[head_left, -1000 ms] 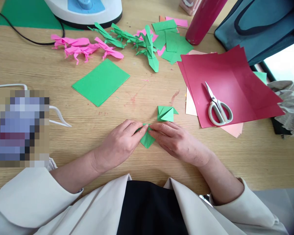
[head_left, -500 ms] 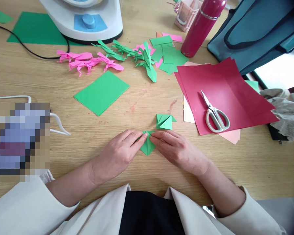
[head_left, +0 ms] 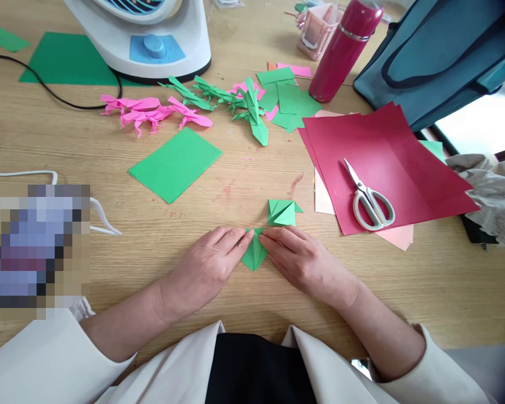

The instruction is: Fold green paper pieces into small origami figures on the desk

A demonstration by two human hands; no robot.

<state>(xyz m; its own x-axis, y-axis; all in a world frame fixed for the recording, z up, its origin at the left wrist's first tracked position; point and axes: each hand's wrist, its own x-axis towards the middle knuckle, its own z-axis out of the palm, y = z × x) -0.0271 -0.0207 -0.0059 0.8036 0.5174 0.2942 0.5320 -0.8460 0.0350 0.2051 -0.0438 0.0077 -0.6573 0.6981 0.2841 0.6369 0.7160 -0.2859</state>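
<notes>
A small green origami paper (head_left: 254, 253) lies on the table, its lower point toward me and creases running down its middle. My left hand (head_left: 214, 255) grips its left side, thumb and fingers pressed together. From the other side my right hand (head_left: 305, 255) pinches the right part in the same way. Both hands hide the paper's outer edges. Just beyond my right fingers rests a second folded green piece (head_left: 281, 212), with a pointed flap on its right. A stack of green paper (head_left: 175, 165) lies farther off to the left.
White-handled scissors (head_left: 368, 199) lie on red paper sheets (head_left: 421, 168) at right. Folded pink figures (head_left: 145, 116) and green figures (head_left: 252, 115) stretch across the back, near a white fan base (head_left: 164, 53). A magenta flask (head_left: 345, 53) stands by a blue bag (head_left: 433, 56).
The view has tilted slightly, so everything sits a little lower in the picture. My hands keep their hold on the green paper, with almost no visible movement.
</notes>
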